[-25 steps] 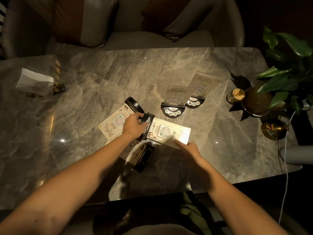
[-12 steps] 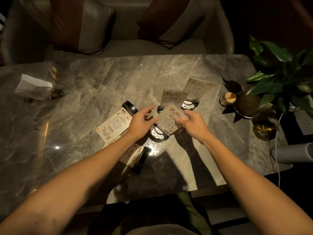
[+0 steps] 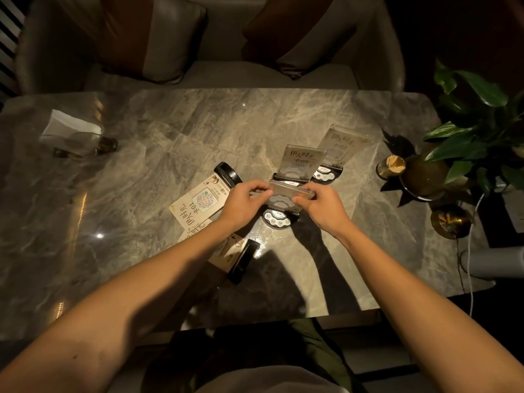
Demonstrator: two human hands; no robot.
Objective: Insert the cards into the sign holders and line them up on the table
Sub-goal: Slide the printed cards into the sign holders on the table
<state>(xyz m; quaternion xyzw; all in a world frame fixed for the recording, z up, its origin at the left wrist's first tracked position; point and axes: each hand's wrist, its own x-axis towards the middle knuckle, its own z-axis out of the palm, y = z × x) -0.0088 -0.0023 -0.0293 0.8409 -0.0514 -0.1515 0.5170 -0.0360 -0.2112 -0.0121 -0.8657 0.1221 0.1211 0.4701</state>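
Note:
A clear acrylic sign holder (image 3: 283,197) on a round black base (image 3: 277,221) stands upright at the table's middle, a card inside it. My left hand (image 3: 246,200) pinches its left top corner and my right hand (image 3: 317,204) pinches its right top corner. Behind it two filled sign holders stand in a slanting row, one (image 3: 304,163) close behind, the other (image 3: 341,144) further right. A loose card (image 3: 198,203) lies flat left of my hands, over more cards (image 3: 229,251). Two empty holders lie flat, one (image 3: 226,173) beyond the cards, another (image 3: 244,260) nearer me.
A napkin holder (image 3: 72,134) sits at the far left of the marble table (image 3: 170,131). At the right edge stand a potted plant (image 3: 465,143), a toothpick cup (image 3: 390,165) and a brass ashtray (image 3: 450,221). A white cable (image 3: 470,251) hangs off the right side. A sofa with cushions lies beyond.
The holder lay flat under my left hand with the card half out a second ago. It was lifted, stood on its base, and both hands now grip its top corners.

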